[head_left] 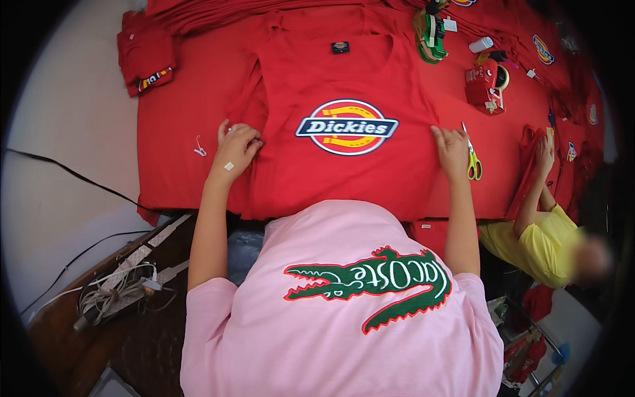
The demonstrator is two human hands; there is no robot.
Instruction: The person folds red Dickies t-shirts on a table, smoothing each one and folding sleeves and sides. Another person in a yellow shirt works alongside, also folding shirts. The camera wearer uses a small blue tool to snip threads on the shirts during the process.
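Across the red-covered table point(178, 175), directly before the wearer of a pink T-shirt point(331, 354) with a green crocodile motif point(403, 278): one scoop-necked red T-shirt point(337, 175), laid out front up, neckline toward the far side, lower part near the body; dark label point(340, 47) inside the neck; oval chest emblem point(347, 145) in red, yellow, white and navy, crossed by a navy bar. Left hand point(239, 149): at the shirt's left edge, fingers partly open and loosely curled, small pale patch point(228, 166) on the back near the wrist. Right hand point(452, 151): at the right edge, fingers bent and nearly together, tips at the cloth. Fold of fabric between the fingertips of either hand: cannot tell from above. Just right of the right hand: one pair of scissors point(474, 167), yellow-green handles nearer the body, blades pointing away. Left of the left hand: one small white hook point(200, 148). Farther off, right side: red tape dispenser point(481, 83); white cylinder point(481, 44), lying on its side; green device point(430, 40). Far left: one folded red garment point(147, 56). Right rim: co-worker in yellow top point(546, 245), hand point(544, 157) on red cloth. Lower left: bundled cables point(116, 294).
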